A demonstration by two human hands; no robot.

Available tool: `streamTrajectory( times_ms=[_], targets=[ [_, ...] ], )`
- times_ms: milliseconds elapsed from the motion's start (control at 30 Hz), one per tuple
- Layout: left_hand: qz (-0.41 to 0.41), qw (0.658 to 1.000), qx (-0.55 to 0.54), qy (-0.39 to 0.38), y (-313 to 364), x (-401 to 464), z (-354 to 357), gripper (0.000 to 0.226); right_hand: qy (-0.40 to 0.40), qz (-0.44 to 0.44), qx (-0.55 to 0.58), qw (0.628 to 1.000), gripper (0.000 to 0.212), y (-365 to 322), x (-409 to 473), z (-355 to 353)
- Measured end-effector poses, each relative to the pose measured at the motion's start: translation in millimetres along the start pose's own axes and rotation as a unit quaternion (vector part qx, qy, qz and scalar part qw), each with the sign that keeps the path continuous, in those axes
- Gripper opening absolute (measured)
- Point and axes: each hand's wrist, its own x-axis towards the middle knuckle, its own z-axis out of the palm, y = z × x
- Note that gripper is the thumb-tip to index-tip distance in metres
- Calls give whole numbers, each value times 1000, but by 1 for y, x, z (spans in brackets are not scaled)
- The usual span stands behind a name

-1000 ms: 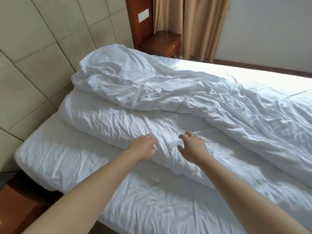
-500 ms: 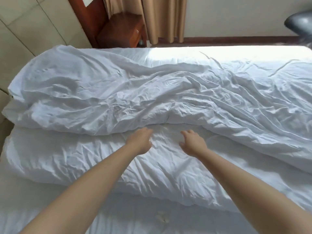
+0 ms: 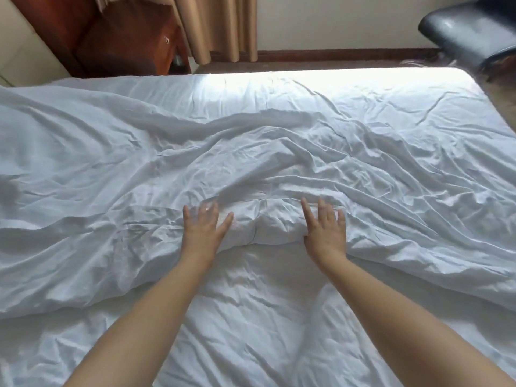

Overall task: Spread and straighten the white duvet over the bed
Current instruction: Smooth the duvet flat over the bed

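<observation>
Duvet: the white duvet [image 3: 195, 152] is seen lying crumpled across the bed [image 3: 418, 88], bunched in ridges through the middle, its near edge folded into a thick roll where the hands are placed.
Sheet: a bare strip of the white bed sheet [image 3: 251, 317] is left uncovered between the duvet's near edge and the person.
Left hand: the left hand [image 3: 203, 233] is laid flat on the rolled edge, fingers straight and spread, nothing grasped.
Right hand: the right hand [image 3: 325, 233] is likewise pressed flat just beside the same roll, fingers extended, nothing gripped.
Reason for placement: the palms are judged to be set flat so that the fold can be pushed away and smoothed out.
Surroundings: a wooden nightstand [image 3: 125, 43], beige curtains [image 3: 220, 26] and a black chair [image 3: 472, 32] are seen beyond the bed.
</observation>
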Motion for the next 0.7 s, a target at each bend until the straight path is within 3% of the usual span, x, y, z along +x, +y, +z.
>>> streamTrajectory(
  times_ms=[100,200,267,367,433,533,633,700],
  targets=[
    [-12,1000,11,-6,-6,10,17,94,8,32,62,998,79,4,18,3],
    [-6,999,43,-5,-8,14,21,92,23,5,40,999,40,7,17,-1],
    [-9,999,24,29,-9,15,23,89,44,29,91,994,18,19,11,-11],
    [-39,997,-13,68,-6,0,15,74,73,-19,78,994,26,41,-1,-20],
    [-11,994,-31,106,-1,-21,15,49,30,-69,31,997,30,50,-16,-26],
    [27,990,-65,122,-6,-59,-7,38,-4,-69,3,998,23,57,-42,-38],
    [-11,961,-63,269,-37,-77,-55,8,87,-35,24,995,18,67,-56,-89],
    [-53,933,-55,351,-65,-90,-97,16,165,-18,74,983,20,74,-62,-135]
  ],
)
